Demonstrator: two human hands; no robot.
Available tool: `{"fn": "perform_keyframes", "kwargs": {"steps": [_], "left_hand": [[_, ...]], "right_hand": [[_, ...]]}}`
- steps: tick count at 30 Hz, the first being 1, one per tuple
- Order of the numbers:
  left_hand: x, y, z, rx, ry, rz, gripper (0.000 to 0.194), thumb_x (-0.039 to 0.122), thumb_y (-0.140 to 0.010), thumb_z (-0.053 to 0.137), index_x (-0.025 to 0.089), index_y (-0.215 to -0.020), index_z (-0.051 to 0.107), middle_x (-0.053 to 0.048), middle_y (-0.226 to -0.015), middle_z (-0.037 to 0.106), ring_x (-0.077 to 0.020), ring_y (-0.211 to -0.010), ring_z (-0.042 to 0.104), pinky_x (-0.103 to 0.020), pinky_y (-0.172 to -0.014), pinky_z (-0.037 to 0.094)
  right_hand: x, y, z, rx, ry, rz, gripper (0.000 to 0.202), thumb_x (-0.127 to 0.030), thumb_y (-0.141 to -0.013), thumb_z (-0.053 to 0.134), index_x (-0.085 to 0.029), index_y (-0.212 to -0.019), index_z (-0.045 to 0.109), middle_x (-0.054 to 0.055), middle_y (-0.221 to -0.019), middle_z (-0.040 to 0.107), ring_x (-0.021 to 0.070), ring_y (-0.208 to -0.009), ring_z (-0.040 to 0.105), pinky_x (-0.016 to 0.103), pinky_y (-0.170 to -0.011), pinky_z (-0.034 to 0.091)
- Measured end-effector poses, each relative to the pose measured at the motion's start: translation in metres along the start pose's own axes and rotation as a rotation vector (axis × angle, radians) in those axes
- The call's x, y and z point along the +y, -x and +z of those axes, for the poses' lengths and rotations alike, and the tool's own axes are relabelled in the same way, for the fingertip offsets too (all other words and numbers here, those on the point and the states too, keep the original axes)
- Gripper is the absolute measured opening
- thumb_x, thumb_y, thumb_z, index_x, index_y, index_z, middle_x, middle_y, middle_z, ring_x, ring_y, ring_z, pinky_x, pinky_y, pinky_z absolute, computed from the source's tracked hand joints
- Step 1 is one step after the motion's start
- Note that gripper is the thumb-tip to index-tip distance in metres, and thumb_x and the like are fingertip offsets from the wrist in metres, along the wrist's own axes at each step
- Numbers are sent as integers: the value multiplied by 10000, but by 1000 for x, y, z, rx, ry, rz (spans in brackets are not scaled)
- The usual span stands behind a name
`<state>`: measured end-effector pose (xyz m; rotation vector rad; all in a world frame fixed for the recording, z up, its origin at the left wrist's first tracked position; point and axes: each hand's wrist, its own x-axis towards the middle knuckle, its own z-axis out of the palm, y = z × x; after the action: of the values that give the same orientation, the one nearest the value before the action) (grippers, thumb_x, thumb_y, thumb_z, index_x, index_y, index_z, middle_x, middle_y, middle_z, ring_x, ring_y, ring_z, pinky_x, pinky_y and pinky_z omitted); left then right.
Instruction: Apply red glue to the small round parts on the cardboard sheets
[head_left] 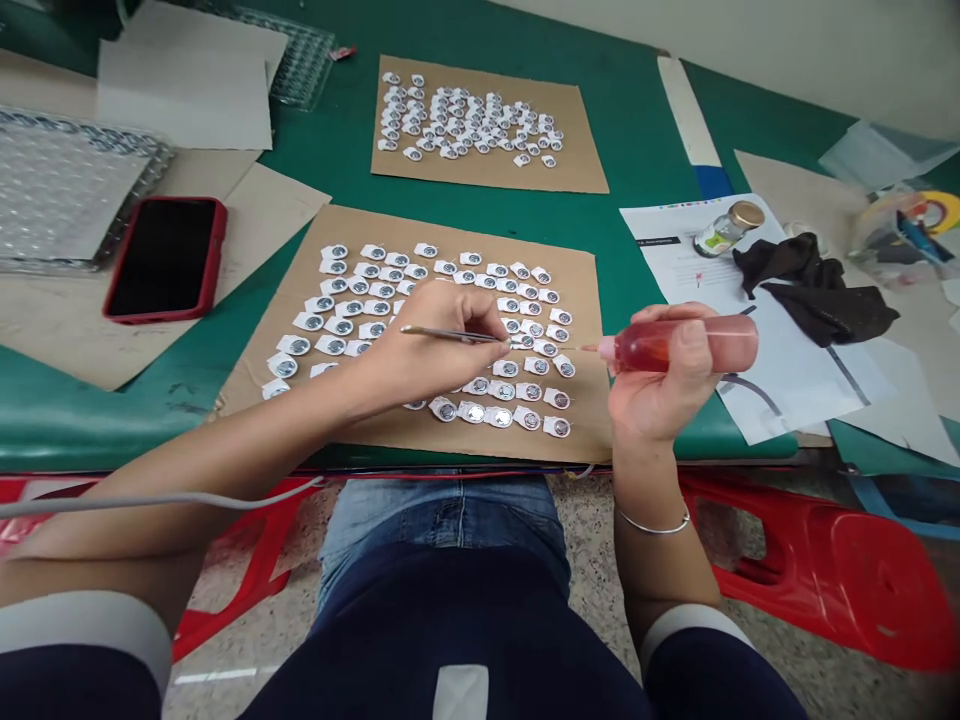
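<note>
My left hand [442, 340] is closed round thin metal tweezers [442, 333], whose tip points right over the near cardboard sheet [390, 222]. Rows of small white tagged pieces with round silvery faces [556, 427] lie on that sheet. In my right hand [664, 385] is a soft bottle of red liquid [694, 345], held on its side with its thin nozzle pointing left. The nozzle tip is close to the tweezers' tip, above the pieces at the sheet's right side. Whether the tips touch a piece is too small to tell. My left hand hides some middle pieces.
A second cardboard sheet [487, 178] with many similar pieces lies farther back. At left are a red-cased phone [166, 258] and bubble wrap [67, 150]. At right are papers [667, 225], a small glass jar [727, 230], black cloth [832, 295] and a tape roll [941, 212].
</note>
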<state>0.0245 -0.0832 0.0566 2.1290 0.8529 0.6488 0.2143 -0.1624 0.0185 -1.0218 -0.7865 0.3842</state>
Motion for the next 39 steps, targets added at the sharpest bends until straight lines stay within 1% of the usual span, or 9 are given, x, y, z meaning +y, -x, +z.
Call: {"fn": "perform_keyframes", "kwargs": {"steps": [3, 7, 11, 15, 18, 23, 30, 35, 39], "left_hand": [[-2, 22, 2, -25, -72, 70, 46, 163, -702, 632, 161, -656, 637, 14, -613, 643, -101, -556, 578, -205, -497, 411], [-15, 59, 19, -37, -144, 264, 84, 117, -759, 556, 183, -721, 591, 8, -694, 651, -114, -653, 592, -244, -636, 454], [-23, 82, 36, -72, -165, 312, 91, 104, -788, 510, 185, -752, 531, -1, -702, 619, -123, -650, 560, -298, -712, 438], [-21, 86, 41, -66, -193, 363, 99, 91, -782, 485, 185, -751, 493, -5, -669, 589, -134, -613, 529, -314, -681, 420], [-18, 86, 41, -45, -197, 376, 99, 99, -775, 480, 191, -741, 488, -14, -671, 595, -144, -615, 545, -312, -661, 421], [-19, 87, 44, -50, -205, 384, 101, 95, -769, 481, 190, -737, 478, -15, -666, 588, -150, -623, 545, -315, -657, 416], [-16, 86, 45, -95, -290, 397, 138, 77, -764, 468, 177, -674, 439, 0, -621, 497, -141, -604, 452, -313, -625, 390], [-11, 85, 45, -111, -377, 519, 164, 56, -726, 450, 173, -614, 425, -15, -594, 465, -141, -564, 387, -314, -605, 398], [-6, 88, 51, -85, -504, 593, 185, 60, -772, 427, 149, -616, 467, -51, -600, 502, -171, -596, 458, -339, -614, 423]], "right_hand": [[2, 11, 12, -20, 25, -32, 196, -386, -731, 574, -225, -816, 501, -23, -743, 528, 87, -479, 528, 213, -326, 393], [7, 26, 16, -46, 70, -42, 180, -397, -745, 543, -235, -806, 493, -22, -701, 499, 87, -536, 522, 212, -388, 434], [11, 35, 14, -109, 63, 17, 204, -434, -768, 510, -244, -839, 481, -18, -720, 487, 82, -499, 510, 206, -334, 399], [11, 39, 16, -140, 78, 0, 217, -446, -769, 513, -245, -841, 481, -21, -725, 487, 81, -476, 515, 221, -337, 414], [10, 40, 16, -141, 106, -24, 210, -440, -767, 507, -246, -844, 479, -20, -725, 491, 83, -488, 525, 229, -360, 435], [9, 41, 15, -172, 124, 2, 249, -472, -764, 504, -249, -866, 462, -21, -745, 494, 82, -490, 530, 217, -344, 427], [11, 43, 10, -268, 171, 1, 279, -499, -750, 532, -238, -836, 485, -13, -733, 518, 95, -507, 550, 227, -357, 448], [12, 45, 11, -363, 150, 59, 276, -479, -752, 558, -231, -851, 487, -27, -739, 536, 75, -458, 545, 208, -336, 436], [13, 46, 14, -393, 155, 22, 264, -445, -744, 591, -204, -818, 514, -23, -714, 559, 81, -464, 553, 212, -349, 432]]}}
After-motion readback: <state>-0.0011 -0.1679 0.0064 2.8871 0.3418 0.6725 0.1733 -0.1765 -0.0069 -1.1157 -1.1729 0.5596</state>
